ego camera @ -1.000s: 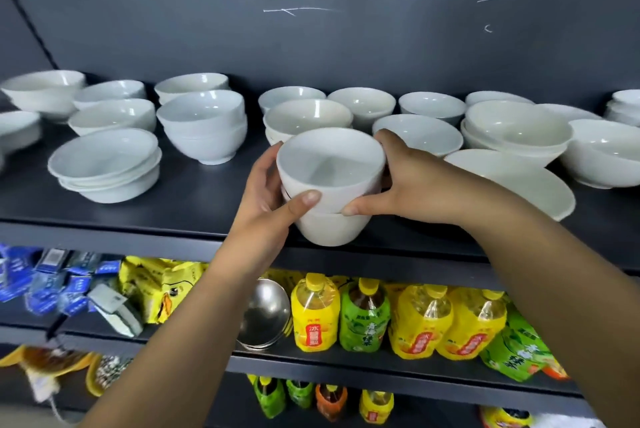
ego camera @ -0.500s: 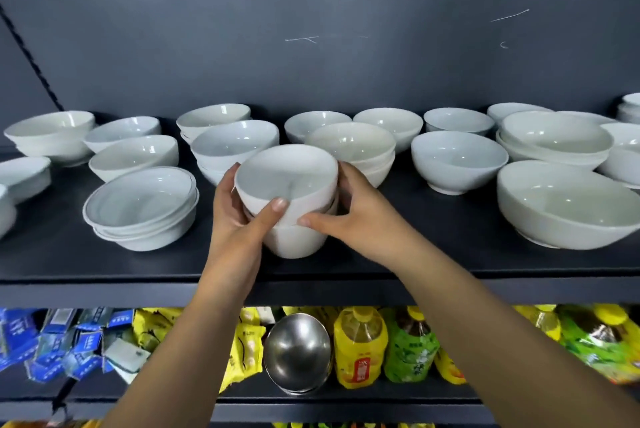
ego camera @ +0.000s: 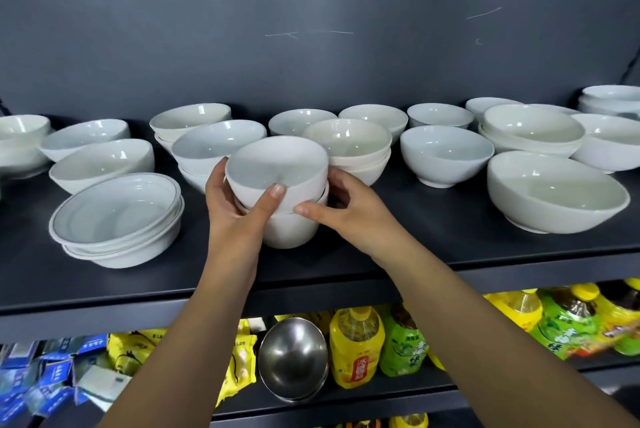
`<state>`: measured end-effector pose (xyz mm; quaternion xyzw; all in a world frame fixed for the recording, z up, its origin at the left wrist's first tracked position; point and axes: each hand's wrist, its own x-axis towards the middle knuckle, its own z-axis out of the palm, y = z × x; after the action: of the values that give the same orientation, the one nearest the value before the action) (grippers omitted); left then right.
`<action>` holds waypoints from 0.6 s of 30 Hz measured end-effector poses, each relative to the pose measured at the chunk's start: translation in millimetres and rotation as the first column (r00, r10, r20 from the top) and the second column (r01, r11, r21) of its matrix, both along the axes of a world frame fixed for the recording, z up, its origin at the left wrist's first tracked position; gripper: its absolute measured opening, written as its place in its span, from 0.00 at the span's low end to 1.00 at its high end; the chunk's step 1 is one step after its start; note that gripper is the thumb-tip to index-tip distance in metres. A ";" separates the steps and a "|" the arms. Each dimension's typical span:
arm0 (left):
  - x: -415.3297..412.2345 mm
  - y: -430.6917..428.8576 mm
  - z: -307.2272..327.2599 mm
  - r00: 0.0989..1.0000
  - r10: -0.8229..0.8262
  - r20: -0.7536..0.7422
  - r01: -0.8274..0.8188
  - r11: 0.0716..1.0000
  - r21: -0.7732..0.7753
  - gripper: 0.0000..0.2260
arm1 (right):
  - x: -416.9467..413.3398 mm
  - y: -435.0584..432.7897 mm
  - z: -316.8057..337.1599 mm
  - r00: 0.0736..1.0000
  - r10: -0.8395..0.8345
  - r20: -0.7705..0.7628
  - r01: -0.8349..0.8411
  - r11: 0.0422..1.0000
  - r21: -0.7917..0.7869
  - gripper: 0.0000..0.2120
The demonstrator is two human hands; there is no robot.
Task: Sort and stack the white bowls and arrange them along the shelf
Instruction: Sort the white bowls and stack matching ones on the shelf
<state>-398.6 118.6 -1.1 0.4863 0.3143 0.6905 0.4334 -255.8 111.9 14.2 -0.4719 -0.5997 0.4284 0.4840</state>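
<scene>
A small stack of white bowls (ego camera: 277, 167) stands on the dark shelf (ego camera: 433, 237) near its front, at the centre. My left hand (ego camera: 235, 216) grips its left side, thumb across the front of the top bowl. My right hand (ego camera: 349, 212) holds the right side, fingers curled round the stack. Several more white bowls fill the shelf: a low stack of wide rimmed bowls (ego camera: 117, 219) at the left, a stacked pair (ego camera: 349, 147) just behind, a single bowl (ego camera: 446, 153) and a large bowl (ego camera: 554, 192) to the right.
The dark back wall (ego camera: 311, 11) closes the shelf behind the bowls. Below, a lower shelf holds a steel bowl (ego camera: 292, 361), yellow and green bottles (ego camera: 356, 348), yellow packets (ego camera: 242, 355) and blue packs (ego camera: 52, 375). Bare shelf surface lies right of the held stack.
Both hands have carried the stack leftwards along the shelf, from in front of the shallow bowls at the right to the shelf's middle. The view has shifted with them.
</scene>
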 end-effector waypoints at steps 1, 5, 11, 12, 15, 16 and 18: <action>1.8 0.8 -0.1 1.000 0.011 -0.005 -0.011 1.000 -0.004 0.37 | 1.9 0.9 0.8 1.000 -0.004 0.015 0.004 1.000 -0.003 0.24; 8.0 4.6 -1.0 0.998 0.055 -0.028 -0.055 0.998 -0.004 0.41 | 7.0 4.1 0.9 0.998 -0.039 0.049 0.041 0.998 -0.044 0.20; 15.2 5.5 1.9 0.992 0.086 -0.091 -0.087 0.996 -0.012 0.39 | 10.2 5.5 -1.6 0.997 -0.062 0.055 0.067 0.993 -0.099 0.20; 15.3 5.6 1.3 0.989 0.100 -0.109 -0.102 0.995 -0.016 0.40 | 10.5 5.2 -1.2 0.996 -0.058 0.061 0.064 0.993 -0.100 0.20; 15.7 6.0 -0.2 0.935 0.220 -0.279 -0.238 0.971 -0.030 0.44 | 12.2 2.8 -0.1 0.994 -0.045 0.095 0.053 0.995 -0.081 0.19; 15.9 5.8 -0.7 0.891 0.273 -0.362 -0.297 0.955 -0.011 0.45 | 13.8 1.5 0.5 0.993 -0.052 0.109 0.060 0.996 -0.069 0.19; 18.4 0.7 1.1 0.802 0.370 -0.469 -0.403 0.915 0.034 0.47 | 20.7 -2.8 3.4 0.987 -0.086 0.134 0.092 0.995 -0.040 0.19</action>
<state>-380.2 119.3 0.0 0.5484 0.5247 0.6159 0.2113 -235.1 109.1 17.6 -0.5364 -0.5987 0.3877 0.4511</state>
